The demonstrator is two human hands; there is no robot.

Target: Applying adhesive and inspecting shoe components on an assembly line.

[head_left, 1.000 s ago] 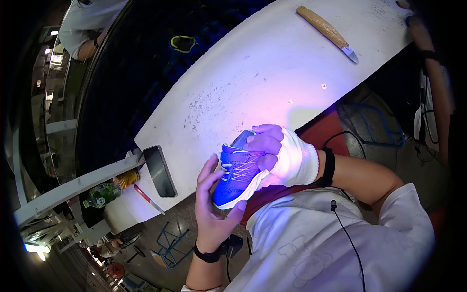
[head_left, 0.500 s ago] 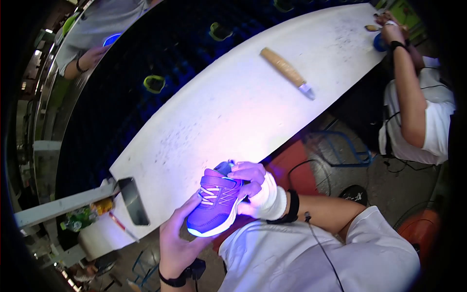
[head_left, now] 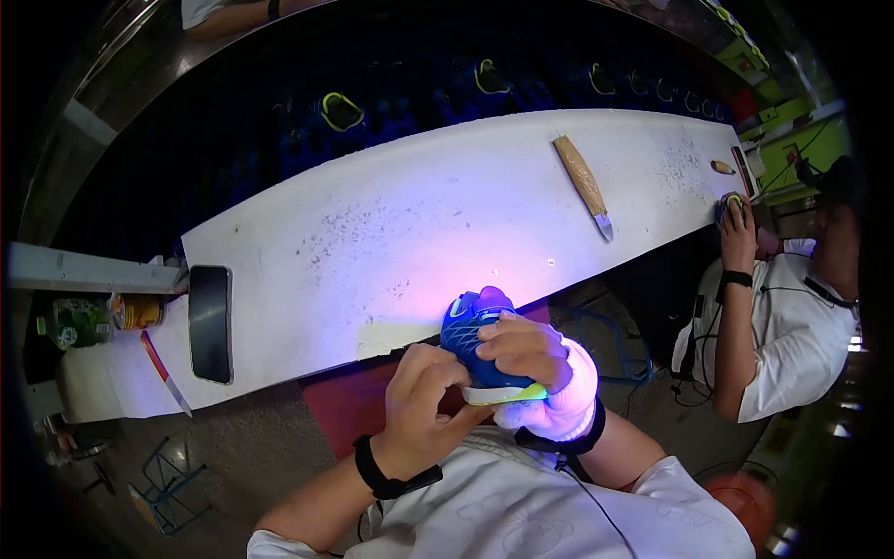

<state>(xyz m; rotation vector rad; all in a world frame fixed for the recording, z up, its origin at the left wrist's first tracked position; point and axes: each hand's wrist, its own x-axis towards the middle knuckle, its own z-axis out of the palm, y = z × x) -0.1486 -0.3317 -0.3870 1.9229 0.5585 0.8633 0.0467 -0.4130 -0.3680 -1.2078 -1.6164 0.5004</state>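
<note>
Between both hands, blue shoe (head_left: pixel 480 349), right hand (head_left: pixel 523 349) fingers over top, left hand (head_left: pixel 419 410) beside.

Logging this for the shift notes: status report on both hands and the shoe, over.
Left hand and right hand both gripping blue sneaker at white bench edge. Wooden-handled knife lies apart. Nothing obstructing.

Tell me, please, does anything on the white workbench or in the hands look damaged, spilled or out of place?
Nothing looks damaged. The white workbench carries dark specks, and the wooden-handled knife lies askew. Both hands hold the blue sneaker under violet light.
</note>
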